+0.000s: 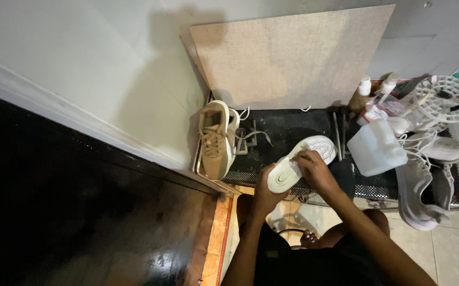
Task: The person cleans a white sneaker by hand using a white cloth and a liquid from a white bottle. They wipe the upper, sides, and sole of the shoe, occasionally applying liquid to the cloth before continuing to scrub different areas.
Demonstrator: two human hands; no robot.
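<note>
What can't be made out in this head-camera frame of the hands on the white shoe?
- White shoe: only its sole faces the camera; the upper is turned away.
- Right hand: anything under its fingers is hidden by the hand itself.
- Left hand: its fingertips are tucked behind the heel.
- Bottles: small and crowded, contents unclear.
- Grey shoe: partly covered by the white jug.

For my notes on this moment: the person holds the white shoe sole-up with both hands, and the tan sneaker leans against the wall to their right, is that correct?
Not quite. The head view shows both hands, left and right, on the white shoe held sole-up, but the tan sneaker leans against the wall to their left, not their right.
</note>
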